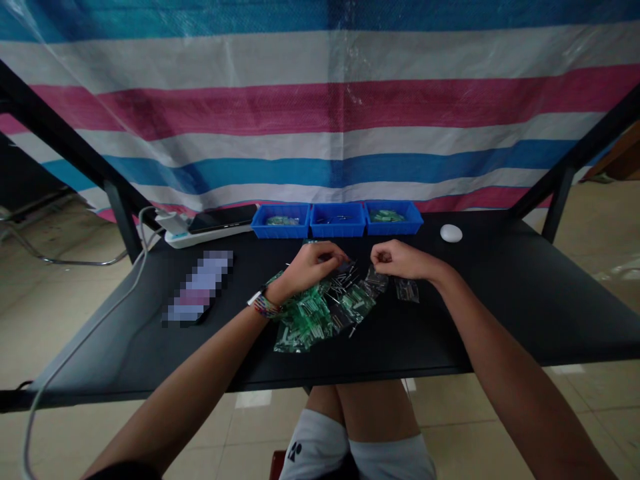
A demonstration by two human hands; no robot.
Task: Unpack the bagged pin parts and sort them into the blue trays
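A heap of small clear plastic bags (320, 310), many with green parts inside, lies on the black table (500, 300) in front of me. My left hand (313, 261) rests over the top of the heap with fingers curled in a pinch on a small bag. My right hand (395, 259) hovers just to the right, its fingers closed on something I cannot make out. One small bag (407, 289) lies apart under my right wrist.
Three blue trays (337, 220) stand in a row at the back. A white power strip with a phone on it (210, 223) sits back left. A blurred phone (200, 287) lies left. A white oval object (451, 233) sits right.
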